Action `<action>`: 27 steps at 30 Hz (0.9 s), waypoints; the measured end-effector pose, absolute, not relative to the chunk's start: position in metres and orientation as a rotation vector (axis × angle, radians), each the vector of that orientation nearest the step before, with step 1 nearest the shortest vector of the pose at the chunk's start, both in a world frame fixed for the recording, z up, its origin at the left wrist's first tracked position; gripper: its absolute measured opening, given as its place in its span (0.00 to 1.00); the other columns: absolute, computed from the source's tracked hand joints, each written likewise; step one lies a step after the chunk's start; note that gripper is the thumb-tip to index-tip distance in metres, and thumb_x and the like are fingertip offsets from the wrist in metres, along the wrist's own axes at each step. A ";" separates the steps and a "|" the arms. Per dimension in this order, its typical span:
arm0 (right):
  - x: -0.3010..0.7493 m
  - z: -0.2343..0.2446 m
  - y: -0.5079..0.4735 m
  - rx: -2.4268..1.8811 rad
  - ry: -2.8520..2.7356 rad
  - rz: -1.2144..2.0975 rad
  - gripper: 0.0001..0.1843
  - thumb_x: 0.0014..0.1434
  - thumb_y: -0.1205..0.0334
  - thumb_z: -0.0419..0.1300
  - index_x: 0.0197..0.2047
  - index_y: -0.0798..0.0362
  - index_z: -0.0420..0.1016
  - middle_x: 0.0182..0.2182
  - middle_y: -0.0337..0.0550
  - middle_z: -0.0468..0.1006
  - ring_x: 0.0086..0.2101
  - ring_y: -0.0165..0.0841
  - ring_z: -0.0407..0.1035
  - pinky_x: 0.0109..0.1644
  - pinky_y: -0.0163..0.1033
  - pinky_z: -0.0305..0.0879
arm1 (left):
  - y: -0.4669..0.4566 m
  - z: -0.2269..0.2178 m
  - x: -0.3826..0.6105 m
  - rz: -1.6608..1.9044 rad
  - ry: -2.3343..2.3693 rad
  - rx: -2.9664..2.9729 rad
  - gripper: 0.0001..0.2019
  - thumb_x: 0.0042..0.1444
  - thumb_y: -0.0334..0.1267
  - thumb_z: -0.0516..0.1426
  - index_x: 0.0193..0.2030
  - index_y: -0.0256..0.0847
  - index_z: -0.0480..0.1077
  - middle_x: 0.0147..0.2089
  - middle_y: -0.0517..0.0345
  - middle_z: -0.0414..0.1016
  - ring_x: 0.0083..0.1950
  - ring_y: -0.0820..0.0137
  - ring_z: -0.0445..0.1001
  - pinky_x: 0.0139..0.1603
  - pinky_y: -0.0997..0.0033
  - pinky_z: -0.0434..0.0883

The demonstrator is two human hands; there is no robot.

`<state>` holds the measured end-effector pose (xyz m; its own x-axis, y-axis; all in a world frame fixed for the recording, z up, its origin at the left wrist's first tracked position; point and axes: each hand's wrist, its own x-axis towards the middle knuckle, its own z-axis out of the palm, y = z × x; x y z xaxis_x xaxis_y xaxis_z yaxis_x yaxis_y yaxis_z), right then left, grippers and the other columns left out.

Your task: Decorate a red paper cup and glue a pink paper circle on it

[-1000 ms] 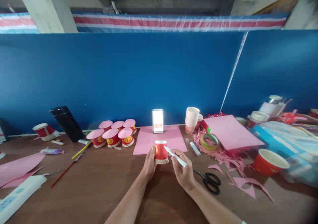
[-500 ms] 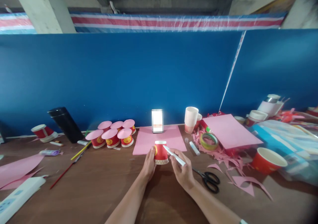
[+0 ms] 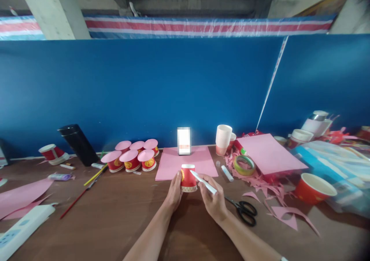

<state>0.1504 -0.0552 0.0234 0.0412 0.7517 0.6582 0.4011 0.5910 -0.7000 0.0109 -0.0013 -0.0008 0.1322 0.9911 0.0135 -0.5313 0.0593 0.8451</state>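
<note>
Cupped around an upturned red paper cup [image 3: 188, 178] at the near edge of a flat pink paper sheet [image 3: 173, 164], the left hand [image 3: 174, 191] steadies it while the right hand [image 3: 214, 203] pinches a white pen-like stick [image 3: 204, 182], its tip at the cup's side. Left of the sheet, six matching cups [image 3: 131, 159] already wear pink paper discs, while this one's white base is bare. Black-handled scissors [image 3: 245, 213] lie near and to the sheet's right.

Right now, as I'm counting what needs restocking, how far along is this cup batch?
Done: six upturned cups with pink paper tops stand left of the pink sheet. In hand: the left hand grips an upturned red cup, its top bare white, while the right hand holds a white pen at its side. Left, probably: topping this cup, plus the plain stacked cups by the wall.
</note>
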 end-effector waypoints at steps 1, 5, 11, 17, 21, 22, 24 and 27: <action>0.151 0.024 -0.055 -0.994 -1.579 0.351 0.13 0.60 0.63 0.51 0.47 0.55 0.70 0.37 0.48 0.76 0.36 0.35 0.72 0.40 0.37 0.70 | -0.001 -0.001 0.011 1.315 0.707 0.832 0.20 0.49 0.53 0.57 0.35 0.36 0.69 0.34 0.53 0.75 0.37 0.65 0.72 0.41 0.67 0.66; 0.151 0.024 -0.056 -0.987 -1.586 0.351 0.13 0.61 0.63 0.51 0.47 0.55 0.70 0.37 0.49 0.76 0.37 0.35 0.72 0.42 0.38 0.70 | -0.002 0.001 0.011 1.307 0.714 0.842 0.20 0.49 0.54 0.56 0.35 0.36 0.69 0.34 0.53 0.75 0.37 0.65 0.72 0.41 0.67 0.66; 0.150 0.024 -0.056 -0.995 -1.584 0.325 0.12 0.60 0.64 0.51 0.46 0.54 0.70 0.37 0.48 0.76 0.38 0.35 0.72 0.44 0.39 0.69 | -0.003 0.003 0.011 1.326 0.771 0.883 0.21 0.47 0.55 0.57 0.35 0.36 0.71 0.36 0.50 0.76 0.42 0.61 0.71 0.45 0.65 0.65; 0.149 0.026 -0.057 -1.005 -1.571 0.289 0.12 0.60 0.64 0.51 0.46 0.54 0.71 0.37 0.48 0.76 0.37 0.35 0.73 0.42 0.38 0.70 | -0.004 0.004 0.012 1.329 0.772 0.872 0.20 0.48 0.53 0.57 0.34 0.36 0.72 0.35 0.50 0.76 0.44 0.60 0.71 0.46 0.65 0.65; 0.149 0.028 -0.057 -1.013 -1.565 0.268 0.12 0.60 0.63 0.51 0.45 0.54 0.72 0.36 0.47 0.77 0.36 0.35 0.73 0.42 0.37 0.70 | -0.004 0.006 0.012 1.322 0.766 0.855 0.20 0.47 0.53 0.57 0.36 0.36 0.72 0.35 0.50 0.76 0.44 0.59 0.71 0.47 0.64 0.65; 0.149 0.028 -0.057 -1.013 -1.564 0.268 0.12 0.60 0.63 0.51 0.45 0.54 0.72 0.36 0.47 0.77 0.36 0.34 0.73 0.42 0.37 0.70 | -0.004 0.006 0.013 1.323 0.765 0.852 0.20 0.47 0.53 0.57 0.36 0.36 0.72 0.35 0.50 0.76 0.44 0.59 0.71 0.47 0.64 0.65; 0.150 0.028 -0.057 -1.008 -1.569 0.281 0.12 0.60 0.63 0.51 0.45 0.54 0.72 0.37 0.47 0.77 0.37 0.35 0.73 0.42 0.38 0.70 | -0.004 0.006 0.013 1.325 0.765 0.850 0.21 0.47 0.53 0.58 0.36 0.36 0.72 0.35 0.50 0.76 0.44 0.59 0.71 0.47 0.64 0.65; 0.150 0.026 -0.056 -1.001 -1.580 0.315 0.13 0.61 0.63 0.51 0.46 0.54 0.71 0.38 0.49 0.76 0.37 0.35 0.72 0.43 0.39 0.70 | -0.003 0.004 0.013 1.327 0.771 0.850 0.20 0.47 0.53 0.57 0.36 0.36 0.72 0.35 0.50 0.76 0.44 0.59 0.71 0.46 0.65 0.65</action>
<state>0.1504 -0.0561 0.0262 0.0475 0.7377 0.6735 0.4228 0.5960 -0.6827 0.0129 -0.0034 0.0043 0.0953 0.9954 0.0011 -0.4922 0.0461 0.8692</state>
